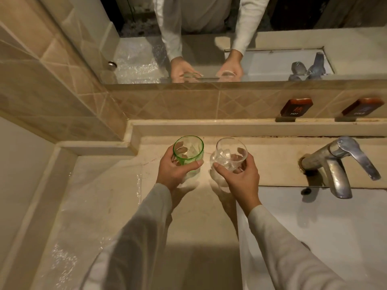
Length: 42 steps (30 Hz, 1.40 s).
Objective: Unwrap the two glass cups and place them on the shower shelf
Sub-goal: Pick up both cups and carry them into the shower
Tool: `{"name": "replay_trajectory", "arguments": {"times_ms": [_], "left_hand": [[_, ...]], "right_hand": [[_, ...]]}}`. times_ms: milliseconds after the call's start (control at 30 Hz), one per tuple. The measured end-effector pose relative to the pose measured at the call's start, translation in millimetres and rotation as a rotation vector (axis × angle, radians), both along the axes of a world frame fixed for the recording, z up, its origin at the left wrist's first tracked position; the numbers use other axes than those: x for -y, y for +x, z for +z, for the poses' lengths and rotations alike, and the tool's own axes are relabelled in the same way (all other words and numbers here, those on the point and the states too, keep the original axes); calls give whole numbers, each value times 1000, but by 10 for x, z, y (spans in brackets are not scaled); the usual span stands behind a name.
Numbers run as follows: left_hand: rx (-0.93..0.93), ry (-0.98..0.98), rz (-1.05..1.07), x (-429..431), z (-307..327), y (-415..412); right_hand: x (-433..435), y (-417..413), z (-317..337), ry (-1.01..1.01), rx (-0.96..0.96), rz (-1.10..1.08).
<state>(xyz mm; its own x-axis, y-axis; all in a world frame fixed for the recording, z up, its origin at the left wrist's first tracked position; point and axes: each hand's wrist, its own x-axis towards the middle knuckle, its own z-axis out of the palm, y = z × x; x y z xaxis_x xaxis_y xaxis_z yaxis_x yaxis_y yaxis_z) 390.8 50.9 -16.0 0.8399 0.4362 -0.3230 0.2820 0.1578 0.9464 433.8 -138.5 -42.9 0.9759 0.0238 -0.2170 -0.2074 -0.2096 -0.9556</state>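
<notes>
On the table [209,216] beside the sink [335,237], wrap [90,206] lies discarded. My left hand [173,172] wraps the green cup [188,153], my right hand [240,176] the clear cup [230,158]. I'd set both down upright, apart, bases first.

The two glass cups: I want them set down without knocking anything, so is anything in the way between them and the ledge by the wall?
Nothing visible. The left hand holds the green cup, the right hand the clear cup; the ledge behind them is bare, and the faucet stands off to the right.
</notes>
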Motion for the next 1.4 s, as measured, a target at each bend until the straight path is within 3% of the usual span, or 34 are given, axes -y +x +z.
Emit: {"name": "replay_trajectory", "arguments": {"times_ms": [267, 667, 867, 1067, 1400], "left_hand": [[107, -250, -9, -196, 697, -181], [221, -340, -145, -635, 1683, -674], [256, -470, -209, -761, 1877, -1002], [262, -448, -378, -756, 1932, -1262], [264, -498, -583, 12, 2030, -1394]], "right_hand": [[-206, -102, 730, 151, 46, -1], [-618, -715, 1730, 354, 115, -49], [-718, -1258, 1992, 423, 141, -118], [-681, -1742, 2160, 466, 189, -193], [1, -2301, 2354, 423, 268, -359]]}}
